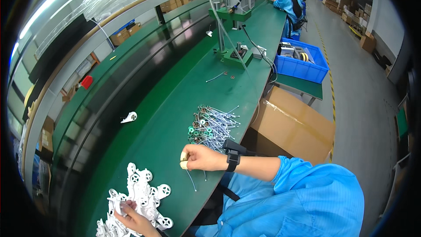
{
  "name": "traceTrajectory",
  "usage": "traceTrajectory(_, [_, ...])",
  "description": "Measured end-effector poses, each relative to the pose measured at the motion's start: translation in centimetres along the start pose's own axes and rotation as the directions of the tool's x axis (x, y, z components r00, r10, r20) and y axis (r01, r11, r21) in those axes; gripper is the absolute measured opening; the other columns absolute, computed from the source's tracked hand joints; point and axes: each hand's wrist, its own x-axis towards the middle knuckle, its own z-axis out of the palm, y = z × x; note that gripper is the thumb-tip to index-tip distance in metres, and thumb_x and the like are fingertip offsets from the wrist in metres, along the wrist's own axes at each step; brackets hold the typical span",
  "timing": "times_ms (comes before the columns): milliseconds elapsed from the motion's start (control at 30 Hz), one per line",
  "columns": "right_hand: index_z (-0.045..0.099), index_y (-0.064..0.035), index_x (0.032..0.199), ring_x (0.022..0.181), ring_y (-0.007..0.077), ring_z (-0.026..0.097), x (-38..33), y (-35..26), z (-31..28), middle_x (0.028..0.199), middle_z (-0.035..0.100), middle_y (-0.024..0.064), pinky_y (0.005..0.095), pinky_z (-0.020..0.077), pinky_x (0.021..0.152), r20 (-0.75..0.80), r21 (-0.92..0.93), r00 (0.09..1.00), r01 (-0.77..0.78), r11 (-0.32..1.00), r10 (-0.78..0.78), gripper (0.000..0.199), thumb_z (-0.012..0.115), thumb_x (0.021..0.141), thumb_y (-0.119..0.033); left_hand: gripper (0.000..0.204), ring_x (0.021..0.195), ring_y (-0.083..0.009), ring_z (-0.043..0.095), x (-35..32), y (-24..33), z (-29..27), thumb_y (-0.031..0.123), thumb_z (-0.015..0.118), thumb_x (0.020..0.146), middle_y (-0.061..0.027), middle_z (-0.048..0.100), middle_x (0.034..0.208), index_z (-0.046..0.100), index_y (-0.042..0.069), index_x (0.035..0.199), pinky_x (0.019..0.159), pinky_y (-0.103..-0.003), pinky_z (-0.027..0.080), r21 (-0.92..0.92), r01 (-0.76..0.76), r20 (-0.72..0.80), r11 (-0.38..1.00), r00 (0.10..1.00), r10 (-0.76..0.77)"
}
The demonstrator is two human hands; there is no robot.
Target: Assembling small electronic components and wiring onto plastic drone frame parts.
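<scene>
My left hand (135,223) is at the near-left pile of white plastic parts (142,193), which have round spoked ends. Its fingers are closed round one white piece, partly hidden by the hand. My right hand (202,158), with pale yellow covers on the fingertips, is pinched together over the green table. From below its fingertips a thin blue-white wire (191,181) hangs down; whatever sits at its upper end is hidden. Just beyond that hand lies a heap of wires (217,125) with small round green and copper-coloured ends.
One white part (129,117) lies on the dark conveyor belt (109,127) to the left. A green bench press (237,57) stands farther along the table. At the right are a blue bin (302,68) and a large cardboard box (294,125). Co-workers (289,4) sit at the far end.
</scene>
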Motion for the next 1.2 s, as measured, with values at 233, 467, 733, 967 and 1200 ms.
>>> traceTrajectory(233, [0.057,-0.0024,0.103,0.075,0.0134,0.063,-2.9,-1.4,-0.7,0.085,0.062,0.0053,0.0256,0.0519,0.067,-0.008,0.5,0.998,-0.045,0.865,0.056,0.019,0.066,0.088,-0.003,0.026,0.054,-0.0153,0.048,-5.3,7.4,1.9,0.025,0.048,0.099,-0.0092,0.059,0.083,0.052,0.002,0.111,0.049,-0.023,0.038,-0.579,0.716,0.4,0.391,0.667,-0.629])
traceTrajectory(467, [0.056,-0.0012,0.108,0.088,0.0208,0.065,-5.8,-4.2,0.8,0.105,0.057,0.0113,0.0336,0.0558,0.074,-0.093,0.611,0.985,0.171,0.773,-0.145,0.033,0.069,0.08,0.008,0.047,0.072,-0.0212,0.053,-11.2,5.8,4.9,0.04,0.038,0.099,-0.0151,0.059,0.095,0.042,0.006,0.13,0.059,-0.03,0.041,-0.491,0.87,0.766,0.035,0.451,-0.459])
traceTrajectory(733, [0.053,-0.0001,0.104,0.089,0.0239,0.066,-7.3,-2.9,1.9,0.107,0.052,0.0143,0.0372,0.0581,0.077,0.03,0.515,0.979,0.16,0.842,-0.204,0.032,0.071,0.079,0.007,0.047,0.078,-0.0215,0.054,-11.3,5.6,5.2,0.037,0.03,0.103,-0.0139,0.059,0.099,0.035,0.005,0.137,0.066,-0.031,0.042,-0.55,0.831,0.739,0.085,0.532,-0.414])
traceTrajectory(967, [0.052,-0.0011,0.105,0.086,0.0199,0.064,-7.6,-2.2,2.9,0.106,0.052,0.0123,0.0326,0.0558,0.075,-0.017,0.408,0.982,0.178,0.895,-0.188,0.033,0.069,0.078,0.01,0.05,0.078,-0.021,0.054,-12.0,5.4,5.0,0.036,0.03,0.103,-0.0151,0.059,0.101,0.027,0.006,0.144,0.067,-0.031,0.043,-0.568,0.764,0.68,0.307,0.646,-0.348])
traceTrajectory(1200, [0.058,0.0019,0.099,0.069,0.0136,0.06,-7.3,-2.1,6.7,0.1,0.056,0.0114,0.0256,0.051,0.056,-0.057,-0.155,0.924,0.367,0.917,-0.379,0.021,0.068,0.081,0.007,0.062,0.077,-0.0122,0.05,-13.4,6.3,5.4,0.035,0.033,0.103,-0.0095,0.054,0.104,0.016,-0.005,0.147,0.068,-0.026,0.043,-0.39,0.517,0.627,0.762,0.755,-0.191])
